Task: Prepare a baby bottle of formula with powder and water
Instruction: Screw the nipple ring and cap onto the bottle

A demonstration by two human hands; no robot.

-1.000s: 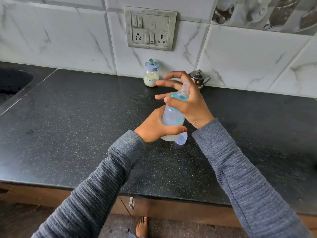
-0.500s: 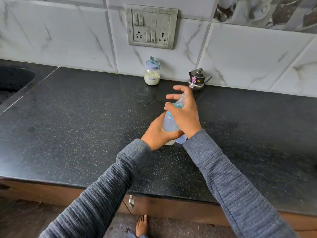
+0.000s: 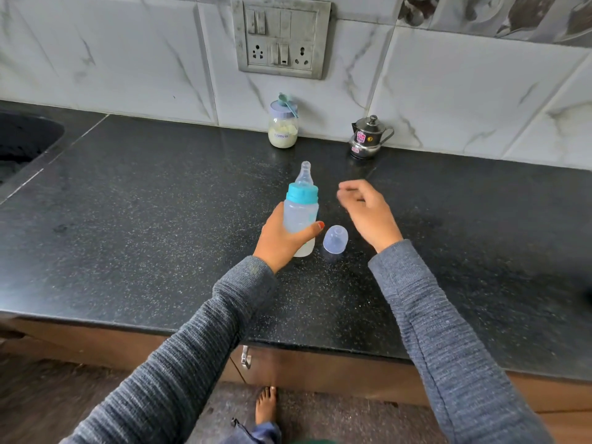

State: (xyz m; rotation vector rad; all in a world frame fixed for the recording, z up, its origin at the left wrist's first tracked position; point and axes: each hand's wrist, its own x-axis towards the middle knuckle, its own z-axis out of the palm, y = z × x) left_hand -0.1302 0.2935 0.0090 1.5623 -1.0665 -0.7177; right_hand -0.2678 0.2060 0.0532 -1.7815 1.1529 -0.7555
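A clear baby bottle with a teal collar and a clear teat stands upright on the black counter. My left hand is wrapped around its lower body. Just right of the bottle's base lies its clear dome cap, on the counter and untouched. My right hand hovers right of the bottle, off it, fingers loosely curled and holding nothing. At the back wall stands a glass jar of formula powder with a lilac lid and a small scoop resting on top.
A small steel kettle stands at the back wall right of the jar. A dark sink is set into the counter at far left. A switch and socket plate hangs on the tiled wall. The counter's front edge runs below my forearms.
My right hand has let go of the bottle's top and moved off to the right. The bottle has come down from its raised, tilted position and stands on the counter, still in my left hand.
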